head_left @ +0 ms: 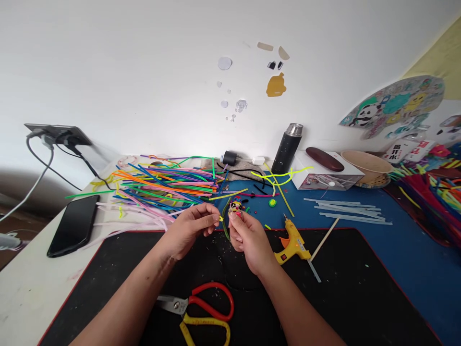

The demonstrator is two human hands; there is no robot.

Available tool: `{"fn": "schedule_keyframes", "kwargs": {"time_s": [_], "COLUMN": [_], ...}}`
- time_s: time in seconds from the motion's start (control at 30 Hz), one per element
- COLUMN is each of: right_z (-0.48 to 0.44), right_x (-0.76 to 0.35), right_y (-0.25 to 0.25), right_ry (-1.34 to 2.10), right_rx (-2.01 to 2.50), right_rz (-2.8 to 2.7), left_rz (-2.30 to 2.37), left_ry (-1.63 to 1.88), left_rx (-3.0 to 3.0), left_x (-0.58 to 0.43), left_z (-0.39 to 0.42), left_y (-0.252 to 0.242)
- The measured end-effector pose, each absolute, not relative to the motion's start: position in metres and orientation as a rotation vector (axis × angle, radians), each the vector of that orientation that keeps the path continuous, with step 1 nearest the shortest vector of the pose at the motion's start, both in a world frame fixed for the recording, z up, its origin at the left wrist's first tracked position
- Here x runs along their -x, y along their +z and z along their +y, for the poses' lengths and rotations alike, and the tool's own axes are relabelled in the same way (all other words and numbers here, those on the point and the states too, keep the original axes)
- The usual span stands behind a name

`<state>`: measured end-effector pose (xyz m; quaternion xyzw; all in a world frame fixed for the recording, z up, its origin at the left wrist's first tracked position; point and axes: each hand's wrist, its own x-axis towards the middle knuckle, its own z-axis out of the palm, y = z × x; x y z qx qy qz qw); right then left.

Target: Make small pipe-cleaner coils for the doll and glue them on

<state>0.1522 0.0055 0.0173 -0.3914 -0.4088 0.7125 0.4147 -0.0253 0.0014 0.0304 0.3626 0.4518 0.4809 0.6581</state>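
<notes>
My right hand [248, 238] is closed around a small pipe-cleaner figure [236, 207] in yellow, black and red, held above the black mat [360, 288]. A dark green pipe cleaner [225, 223] curves down from the figure between my hands. My left hand [192, 226] pinches a short yellow pipe-cleaner end [220, 218] right beside the figure. A heap of colourful pipe cleaners [165, 185] lies just behind my left hand.
Red and yellow scissors [205, 310] lie on the mat near me. A yellow glue gun [292, 242] and glue sticks [345, 209] lie to the right. A black phone [74, 223] is at left; a dark flask [287, 149], white box [326, 175] and bowl [367, 166] stand behind.
</notes>
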Motion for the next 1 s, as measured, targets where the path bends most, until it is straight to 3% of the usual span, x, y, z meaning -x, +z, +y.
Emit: {"fn": "schedule_keyframes", "kwargs": {"time_s": [1.0], "right_z": [0.0029], "right_x": [-0.1505], "right_y": [0.0183], "right_ry": [1.898], "right_rx": [0.972], "right_rz": [-0.965], "left_rz": [0.972], "left_ry": [1.066], "left_rx": [-0.806], "left_x": [0.0244], "left_z": [-0.0003], "left_y": [0.0298]}}
